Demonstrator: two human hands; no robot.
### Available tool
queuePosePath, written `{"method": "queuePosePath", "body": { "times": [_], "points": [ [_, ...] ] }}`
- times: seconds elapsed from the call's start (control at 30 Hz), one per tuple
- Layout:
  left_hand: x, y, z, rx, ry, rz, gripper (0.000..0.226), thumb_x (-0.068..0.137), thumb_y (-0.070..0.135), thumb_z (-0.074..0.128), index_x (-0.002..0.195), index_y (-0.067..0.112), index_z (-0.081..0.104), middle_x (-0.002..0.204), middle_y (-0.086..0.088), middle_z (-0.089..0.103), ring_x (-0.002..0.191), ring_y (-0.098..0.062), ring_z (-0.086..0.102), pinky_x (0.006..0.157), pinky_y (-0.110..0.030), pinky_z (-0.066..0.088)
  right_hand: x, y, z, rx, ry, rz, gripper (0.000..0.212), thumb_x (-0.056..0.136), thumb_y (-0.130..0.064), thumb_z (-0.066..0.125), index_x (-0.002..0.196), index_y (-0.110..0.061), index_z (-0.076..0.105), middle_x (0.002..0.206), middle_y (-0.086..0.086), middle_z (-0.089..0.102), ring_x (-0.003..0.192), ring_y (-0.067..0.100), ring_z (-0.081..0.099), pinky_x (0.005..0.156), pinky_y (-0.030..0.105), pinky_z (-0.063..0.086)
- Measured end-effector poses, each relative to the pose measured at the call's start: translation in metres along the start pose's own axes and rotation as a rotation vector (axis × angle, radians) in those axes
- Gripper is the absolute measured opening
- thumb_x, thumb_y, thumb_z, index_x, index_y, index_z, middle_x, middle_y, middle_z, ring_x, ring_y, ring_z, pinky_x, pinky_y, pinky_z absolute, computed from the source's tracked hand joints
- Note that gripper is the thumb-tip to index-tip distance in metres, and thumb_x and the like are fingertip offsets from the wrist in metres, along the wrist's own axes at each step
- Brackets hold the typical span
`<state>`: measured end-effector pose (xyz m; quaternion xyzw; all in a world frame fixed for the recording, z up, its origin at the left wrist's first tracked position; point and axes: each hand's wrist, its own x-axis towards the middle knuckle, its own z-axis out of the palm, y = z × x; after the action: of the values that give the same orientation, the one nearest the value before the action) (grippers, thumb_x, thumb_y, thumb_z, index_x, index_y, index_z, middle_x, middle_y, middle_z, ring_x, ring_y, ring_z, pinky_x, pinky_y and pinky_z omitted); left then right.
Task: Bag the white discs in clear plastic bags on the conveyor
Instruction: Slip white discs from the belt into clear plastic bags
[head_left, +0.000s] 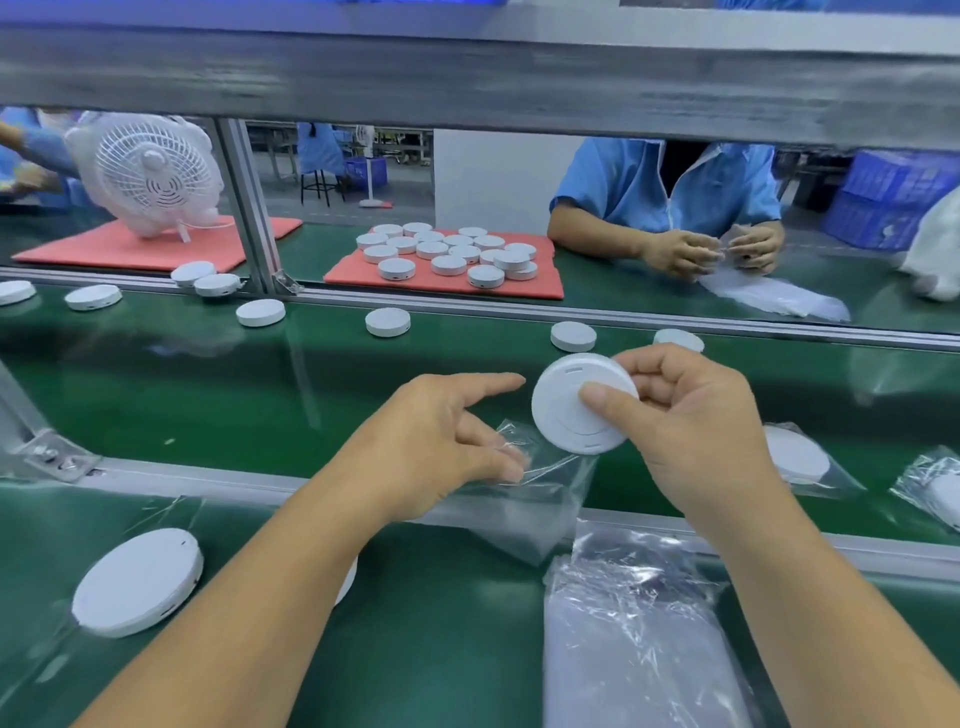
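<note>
Both hands work just above the green conveyor belt (208, 395). The right hand (696, 431) pinches a white disc (566, 410) between thumb and curled fingers, holding it tilted on edge with its flat face toward the camera, right at the mouth of a clear plastic bag (524, 499). The left hand (441, 447) pinches the bag's upper edge with its lower fingers, while the index finger points straight out toward the disc without touching it. The bag hangs down across the aluminium rail (197, 480) between belt and near desk (415, 649).

On the near desk lie a loose white disc at the left (137, 590) and a stack of clear bags (639, 639) under the right forearm. To the right on the belt lies a bagged disc (795, 454), with another bagged one at the frame edge (935, 488). More bare discs (387, 322) are spaced along the far side of the belt. Beyond it, a red mat (447, 283) carries a cluster of discs, a white fan (150, 171) stands on another mat, and a worker in a blue smock (670, 187) handles a bag.
</note>
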<state>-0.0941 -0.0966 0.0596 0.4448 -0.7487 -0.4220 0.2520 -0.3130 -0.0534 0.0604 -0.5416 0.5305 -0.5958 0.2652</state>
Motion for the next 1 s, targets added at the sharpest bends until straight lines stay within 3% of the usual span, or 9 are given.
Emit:
{"method": "queuePosePath", "body": {
  "times": [0.17,0.3,0.47,0.57,0.7,0.77,0.87,0.93,1.0],
  "points": [
    [0.003,-0.003,0.004,-0.048,0.065,0.043,0.069,0.089,0.023,0.082,0.148,0.038,0.050,0.079,0.009,0.081,0.087,-0.004,0.077,0.100,-0.029,0.050,-0.001,-0.002,0.002,0.003,-0.094,0.004,0.027,0.079,-0.016,0.085,0.097,-0.025,0.068,0.077,0.000,0.078,0.074,0.027,0.073,0.067,0.029,0.059],
    [0.005,-0.006,0.006,-0.234,0.033,0.043,0.068,0.085,0.009,0.084,0.145,0.025,0.056,0.079,-0.003,0.082,0.076,-0.021,0.080,0.091,-0.028,0.059,-0.002,-0.001,0.002,0.018,-0.090,-0.003,0.024,0.079,-0.016,0.085,0.094,-0.023,0.067,0.074,0.005,0.077,0.073,0.034,0.072,0.070,0.042,0.058],
    [0.005,-0.002,0.011,-0.422,0.076,0.030,0.060,0.079,0.010,0.086,0.135,0.016,0.065,0.091,-0.011,0.082,0.083,-0.025,0.080,0.083,-0.035,0.063,-0.003,-0.001,0.001,0.039,-0.098,-0.014,0.020,0.080,-0.013,0.084,0.088,-0.024,0.070,0.073,0.005,0.078,0.070,0.031,0.074,0.067,0.037,0.060],
    [0.007,0.000,0.017,-0.691,0.116,-0.009,0.055,0.068,0.018,0.085,0.121,0.011,0.070,0.095,-0.015,0.082,0.081,-0.028,0.080,0.065,-0.035,0.064,-0.006,0.004,0.011,0.086,-0.117,-0.017,0.009,0.085,-0.015,0.080,0.089,-0.019,0.073,0.077,0.004,0.078,0.070,0.019,0.075,0.061,0.027,0.059],
    [0.010,0.004,0.026,-0.830,0.279,-0.107,0.048,0.064,0.020,0.087,0.109,0.010,0.074,0.093,-0.010,0.082,0.073,-0.023,0.078,0.056,-0.033,0.061,-0.012,0.009,0.018,0.067,-0.382,0.019,0.016,0.089,-0.032,0.074,0.101,-0.022,0.079,0.093,0.003,0.078,0.081,0.013,0.073,0.066,0.027,0.060],
    [0.009,0.003,0.018,-0.659,0.284,-0.134,0.051,0.074,0.022,0.088,0.121,0.013,0.071,0.101,-0.003,0.082,0.083,-0.021,0.079,0.064,-0.036,0.063,-0.007,0.022,0.014,-0.086,-0.321,0.004,0.011,0.086,-0.022,0.079,0.093,-0.029,0.081,0.085,-0.002,0.079,0.075,0.015,0.074,0.064,0.038,0.063],
    [-0.008,-0.003,-0.024,0.209,0.235,-0.193,0.071,0.075,0.058,0.084,0.139,0.039,0.059,0.134,0.021,0.066,0.117,-0.010,0.067,0.093,-0.033,0.051,0.009,0.050,-0.006,-0.317,-0.015,0.057,0.011,0.084,-0.022,0.079,0.080,-0.032,0.080,0.073,-0.009,0.076,0.070,0.018,0.073,0.072,0.046,0.062],
    [-0.032,-0.010,-0.051,0.607,0.114,-0.376,0.096,0.062,0.074,0.081,0.147,0.045,0.047,0.149,0.018,0.053,0.132,-0.013,0.055,0.093,-0.032,0.042,0.020,0.071,-0.028,-0.300,0.181,0.201,0.012,0.087,-0.021,0.077,0.076,-0.028,0.078,0.069,-0.004,0.075,0.067,0.024,0.075,0.076,0.052,0.062],
    [-0.055,-0.018,-0.058,0.756,-0.055,-0.582,0.115,0.050,0.076,0.084,0.152,0.044,0.040,0.152,0.015,0.050,0.134,-0.016,0.053,0.094,-0.032,0.045,0.029,0.090,-0.051,-0.217,0.323,0.378,0.017,0.091,-0.016,0.073,0.074,-0.019,0.076,0.071,0.000,0.076,0.061,0.021,0.076,0.077,0.052,0.063]
  ]
}}
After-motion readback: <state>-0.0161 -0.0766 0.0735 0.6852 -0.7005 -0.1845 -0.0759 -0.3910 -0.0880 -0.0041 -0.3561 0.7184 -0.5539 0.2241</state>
